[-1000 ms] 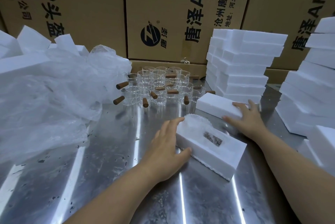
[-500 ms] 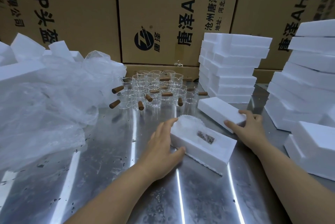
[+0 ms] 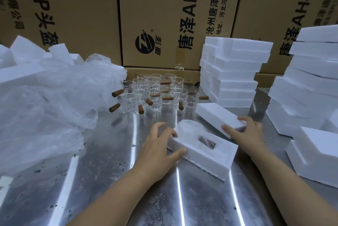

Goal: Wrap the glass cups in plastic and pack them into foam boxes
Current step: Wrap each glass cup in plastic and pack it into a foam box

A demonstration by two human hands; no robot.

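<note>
The left hand [image 3: 161, 149] is gripping the left end of an open white rectangular foam box [image 3: 210, 158] – thumb pressing on the near wall, fingers curling over the top edge. A plastic-wrapped glass cup [image 3: 190, 130] is lying on its side in the box's hollow, its brown handle [image 3: 207, 140] showing through the wrap.

The right hand [image 3: 245, 132] is holding the near end of a flat white foam lid [image 3: 217, 116], thumb along the near side and fingers hooking over the far edge. The lid is sitting just behind the box, pointing away towards the far left; whether it is resting on the counter cannot be told.

Both pieces are lying on a shiny steel counter [image 3: 109, 180]. Beyond them a cluster of clear glass cups with brown wooden handles [image 3: 155, 92] is standing upright. A heap of crumpled clear plastic sheet [image 3: 45, 107] is spreading across the left side. Two stacks of white foam boxes are rising at the back right [image 3: 232, 72] and far right [image 3: 311, 83] – one more white foam piece [image 3: 314, 152] is lying near the right forearm. Brown printed cardboard cartons [image 3: 164, 15] are filling the background.
</note>
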